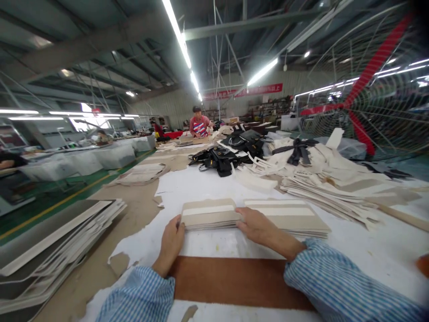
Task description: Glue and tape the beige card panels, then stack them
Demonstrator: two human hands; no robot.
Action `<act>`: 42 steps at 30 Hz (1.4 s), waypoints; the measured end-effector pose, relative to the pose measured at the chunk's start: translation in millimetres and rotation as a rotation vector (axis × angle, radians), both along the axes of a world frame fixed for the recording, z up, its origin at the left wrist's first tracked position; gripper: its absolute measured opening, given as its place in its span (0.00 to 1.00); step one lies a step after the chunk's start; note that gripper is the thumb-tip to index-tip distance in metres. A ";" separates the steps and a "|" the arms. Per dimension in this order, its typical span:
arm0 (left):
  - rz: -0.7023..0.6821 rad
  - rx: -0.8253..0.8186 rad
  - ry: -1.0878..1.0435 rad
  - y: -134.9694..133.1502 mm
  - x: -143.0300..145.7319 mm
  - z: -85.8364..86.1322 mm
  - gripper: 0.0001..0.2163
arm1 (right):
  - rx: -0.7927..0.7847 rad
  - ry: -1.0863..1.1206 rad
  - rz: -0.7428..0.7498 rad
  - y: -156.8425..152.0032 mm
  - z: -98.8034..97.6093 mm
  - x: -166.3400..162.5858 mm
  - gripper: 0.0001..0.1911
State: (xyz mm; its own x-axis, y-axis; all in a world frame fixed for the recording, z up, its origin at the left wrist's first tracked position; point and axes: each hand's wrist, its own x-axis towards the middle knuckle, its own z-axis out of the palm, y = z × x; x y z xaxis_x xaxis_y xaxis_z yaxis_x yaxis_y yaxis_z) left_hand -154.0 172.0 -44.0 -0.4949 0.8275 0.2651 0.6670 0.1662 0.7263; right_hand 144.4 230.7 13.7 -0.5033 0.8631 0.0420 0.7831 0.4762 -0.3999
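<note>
Both my hands grip a stack of beige panels (208, 218), each end held by one hand. A white strip runs across the top panel. My left hand (173, 237) is closed on the stack's left end, its thumb at the near corner. At the right end, my right hand (252, 225) pinches the edge, thumb towards the far side. Just to the right lies a second stack of beige panels (295, 217) with white strips, partly behind my right wrist. Nearer me, a brown strip (228, 279) lies flat between my forearms.
Grey and white sheets (63, 250) are piled at the left. Black bag pieces (228, 152) and heaped off-white offcuts (321, 179) lie farther back and right. A person (199, 124) stands at the table's far end. A large fan (348, 105) with red blades stands at the right.
</note>
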 end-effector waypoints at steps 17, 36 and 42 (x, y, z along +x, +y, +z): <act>-0.036 0.092 -0.171 -8.6 1.2 3.9 0.13 | -0.113 0.113 -0.170 21.3 -4.1 -18.0 0.19; -0.036 0.147 -0.457 -95.6 52.5 66.3 0.24 | -0.171 0.880 -0.300 -56.0 27.7 62.8 0.17; -0.152 0.012 -0.434 -173.7 101.9 44.4 0.20 | -0.388 0.715 -0.399 -130.7 -8.4 133.6 0.18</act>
State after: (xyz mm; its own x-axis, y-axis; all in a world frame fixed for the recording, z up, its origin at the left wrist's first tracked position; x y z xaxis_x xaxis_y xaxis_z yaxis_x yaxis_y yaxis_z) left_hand -52.1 -1.6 0.4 -0.4352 0.8975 0.0706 0.3171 0.0794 0.9451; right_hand 278.0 100.0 5.3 -0.1298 0.9864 -0.1007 0.3639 -0.0471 -0.9303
